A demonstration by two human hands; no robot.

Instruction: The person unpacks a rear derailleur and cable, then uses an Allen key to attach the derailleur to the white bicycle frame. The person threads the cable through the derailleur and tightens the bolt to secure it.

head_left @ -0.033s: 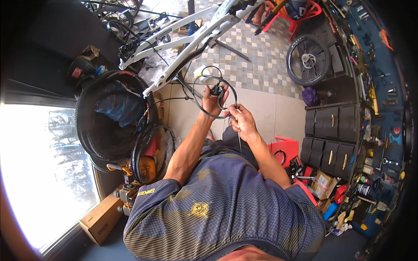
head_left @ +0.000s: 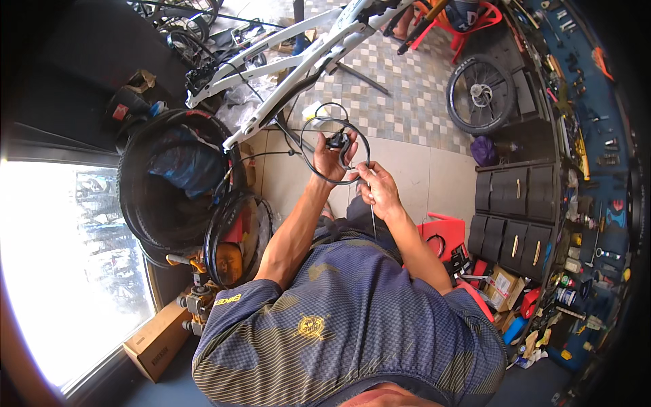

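In front of my chest, my left hand (head_left: 328, 163) is closed around a black brake lever (head_left: 336, 140), its thumb and fingers on either side. A thin black hose (head_left: 368, 146) loops round both the lever and my fingers. My right hand (head_left: 381, 191) meets the lower right of this loop, thumb and forefinger pinched together. From its underside a thin metal rod-like tool (head_left: 373, 222) points back toward my body; its working end is hidden by the fingers. Ahead and to the left, a white bicycle frame (head_left: 271, 105) slants up, with dark cables trailing from it.
Tyres (head_left: 125, 183) and a blue bag stand left, beside a cardboard box (head_left: 157, 342). A bicycle wheel (head_left: 480, 95) leans at the far right, near black drawers (head_left: 505, 190). Tools hang on the right wall (head_left: 614, 176). Part of another person shows near a red chair (head_left: 485, 20).
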